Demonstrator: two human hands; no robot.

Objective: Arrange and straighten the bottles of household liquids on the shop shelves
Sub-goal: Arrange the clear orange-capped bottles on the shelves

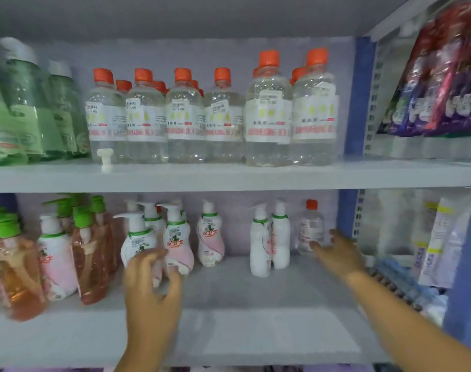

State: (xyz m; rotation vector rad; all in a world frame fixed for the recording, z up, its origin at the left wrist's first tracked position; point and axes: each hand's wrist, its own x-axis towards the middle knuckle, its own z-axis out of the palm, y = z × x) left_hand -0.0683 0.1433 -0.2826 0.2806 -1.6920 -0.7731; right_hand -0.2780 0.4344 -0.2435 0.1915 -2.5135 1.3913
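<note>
On the lower shelf (229, 304) stand white and pink pump bottles. My left hand (151, 285) reaches to the front pump bottle (139, 237), fingers curved around its lower part; the blur hides whether they grip it. My right hand (336, 253) is spread open beside a small clear bottle with an orange cap (309, 229) at the shelf's right end, its fingertips at or just short of the bottle. Two tall white pump bottles (269, 240) stand between my hands, and a single pink-and-white pump bottle (210, 237) stands further back.
The upper shelf (229, 175) carries a row of clear orange-capped bottles (186, 119) and green bottles (27, 111) at the left; a loose white pump head (105, 157) lies at its edge. Orange soap bottles (19, 267) fill the lower left. A blue upright (347, 216) and hanging packets (438, 81) bound the right.
</note>
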